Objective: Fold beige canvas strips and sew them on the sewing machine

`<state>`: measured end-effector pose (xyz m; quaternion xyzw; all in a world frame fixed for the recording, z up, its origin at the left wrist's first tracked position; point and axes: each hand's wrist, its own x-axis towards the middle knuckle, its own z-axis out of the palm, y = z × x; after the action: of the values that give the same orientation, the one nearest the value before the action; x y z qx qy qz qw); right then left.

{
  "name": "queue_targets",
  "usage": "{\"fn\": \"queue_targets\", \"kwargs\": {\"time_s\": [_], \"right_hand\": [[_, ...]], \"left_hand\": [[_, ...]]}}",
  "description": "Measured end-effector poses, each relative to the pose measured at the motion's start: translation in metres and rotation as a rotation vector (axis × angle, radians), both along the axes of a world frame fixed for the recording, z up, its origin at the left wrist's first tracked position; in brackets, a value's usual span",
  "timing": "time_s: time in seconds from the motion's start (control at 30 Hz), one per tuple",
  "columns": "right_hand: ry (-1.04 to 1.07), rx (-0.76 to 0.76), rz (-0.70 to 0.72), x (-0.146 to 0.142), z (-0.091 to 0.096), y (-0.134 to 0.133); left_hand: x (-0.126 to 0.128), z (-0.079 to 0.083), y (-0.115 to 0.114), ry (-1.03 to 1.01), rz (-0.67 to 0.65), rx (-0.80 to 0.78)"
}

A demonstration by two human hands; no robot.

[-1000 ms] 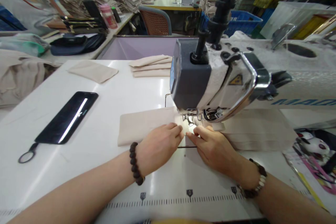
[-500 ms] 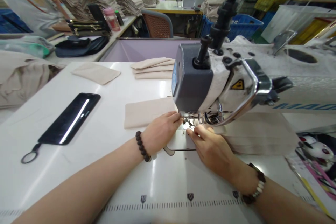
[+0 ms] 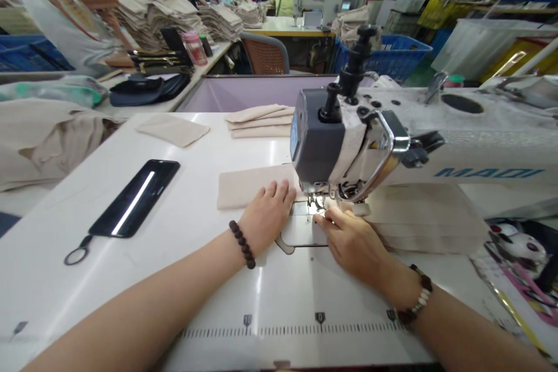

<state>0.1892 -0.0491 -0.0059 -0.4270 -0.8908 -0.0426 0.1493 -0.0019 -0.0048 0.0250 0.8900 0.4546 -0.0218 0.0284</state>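
A beige fabric piece lies flat on the white sewing table, its right end running under the head of the sewing machine. On its near right corner rests my left hand, fingers stretched out and slightly apart. My right hand is just right of the presser foot, with thumb and forefinger drawn together at the metal plate. Whatever is between those fingertips is too small and hidden to make out. Behind the right hand, more beige fabric lies under the machine arm.
A black phone with a ring strap lies on the left. Folded beige pieces and a single beige piece are at the back. Scissors and a panda-like item sit at the right. A ruler scale runs along the front.
My left hand's fingers have gone from bunched beside the presser foot to spread flat on the fabric, slightly left. My right hand stays by the foot. The head view has tilted up a little.
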Motion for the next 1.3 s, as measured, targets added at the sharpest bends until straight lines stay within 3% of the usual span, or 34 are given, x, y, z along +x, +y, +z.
{"fn": "queue_targets", "kwargs": {"time_s": [0.13, 0.23, 0.3, 0.37, 0.43, 0.5, 0.57, 0.67, 0.73, 0.87, 1.03, 1.3], "right_hand": [[0.039, 0.024, 0.02, 0.0, 0.004, -0.001], [0.042, 0.021, 0.022, 0.0, 0.007, -0.002], [0.03, 0.01, 0.027, 0.001, 0.007, -0.002], [0.016, -0.005, 0.033, 0.002, 0.006, -0.002], [0.012, -0.021, 0.039, 0.002, 0.005, -0.001], [0.014, -0.034, 0.042, 0.003, 0.005, -0.001], [0.009, -0.054, 0.047, 0.003, 0.006, -0.002], [0.01, -0.084, 0.06, 0.005, 0.008, -0.003], [0.035, -0.085, 0.087, 0.007, 0.01, -0.004], [0.062, -0.076, 0.147, 0.011, 0.011, -0.004], [0.029, -0.082, 0.165, 0.011, 0.009, -0.003], [0.037, -0.056, 0.134, 0.007, 0.009, -0.003]], "left_hand": [[-0.044, 0.035, 0.023, -0.002, 0.142, -0.055], [-0.081, 0.061, 0.034, -0.424, 0.297, -0.201], [-0.092, 0.063, 0.029, -0.772, 0.336, -0.375], [-0.092, 0.051, 0.014, -0.937, 0.37, -0.471], [-0.086, 0.031, -0.005, -0.826, 0.364, -0.404], [-0.078, 0.012, -0.025, -0.591, 0.306, -0.128], [-0.069, 0.0, -0.042, -0.367, 0.113, 0.081], [-0.047, -0.005, -0.058, -0.192, -0.285, 0.066], [-0.03, -0.006, -0.059, -0.144, -0.368, 0.066], [-0.005, -0.009, -0.036, -0.139, -0.315, 0.089], [0.0, -0.009, -0.006, -0.138, -0.27, 0.051], [0.001, -0.014, 0.002, -0.188, -0.257, 0.071]]}}
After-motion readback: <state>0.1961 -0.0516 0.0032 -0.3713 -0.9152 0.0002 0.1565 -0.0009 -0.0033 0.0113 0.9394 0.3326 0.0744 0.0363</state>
